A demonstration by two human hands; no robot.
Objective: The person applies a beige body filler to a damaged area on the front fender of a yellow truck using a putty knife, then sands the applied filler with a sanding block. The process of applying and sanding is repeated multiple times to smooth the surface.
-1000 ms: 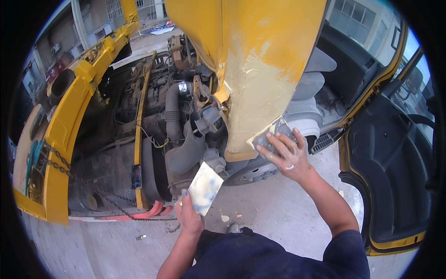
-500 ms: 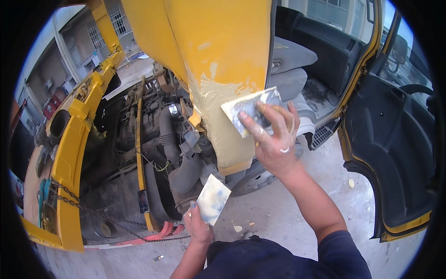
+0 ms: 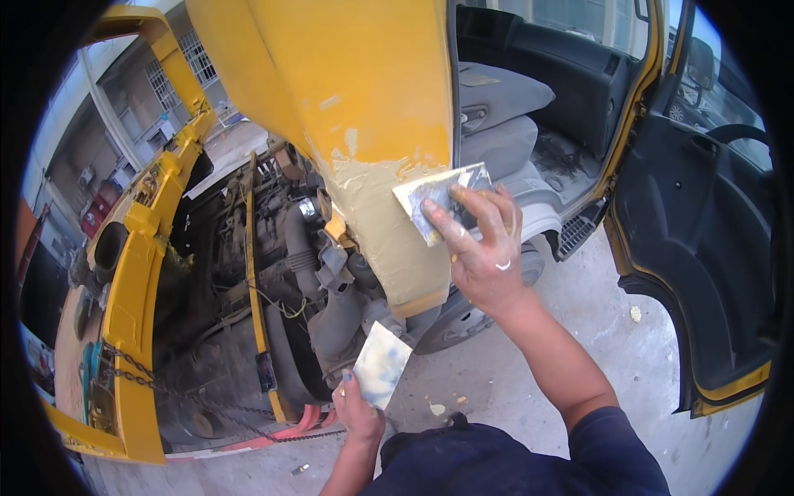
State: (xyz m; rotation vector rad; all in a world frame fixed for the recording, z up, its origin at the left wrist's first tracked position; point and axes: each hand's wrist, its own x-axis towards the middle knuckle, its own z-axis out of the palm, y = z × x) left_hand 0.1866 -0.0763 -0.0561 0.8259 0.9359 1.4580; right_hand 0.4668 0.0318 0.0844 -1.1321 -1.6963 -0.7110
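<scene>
My right hand (image 3: 490, 252) grips a flat filler spreader (image 3: 442, 198), its face smeared with grey and cream. The spreader's left edge meets the beige body filler (image 3: 385, 223) coating the lower rear corner of the yellow truck cab (image 3: 372, 83). Thin ridges and patchy upper edges show in that filler. Lower down, my left hand (image 3: 359, 411) holds a pale rectangular plate (image 3: 383, 364) by its bottom corner, thumb on top. Cream and bluish smears mark the plate. Putty stains whiten my right fingers.
Left of the cab lie the exposed engine (image 3: 306, 256), a yellow frame (image 3: 136, 289) and a chain (image 3: 182, 393). On the right the cab door (image 3: 703, 248) hangs open beside a step (image 3: 576, 236) and grey seat (image 3: 504, 99). A wheel (image 3: 455, 322) sits below the cab corner.
My view has shifted a little, so the cab appears farther left. The right-hand spreader now sits slightly lower and nearer the cab's door-side edge. Both hands keep their holds.
</scene>
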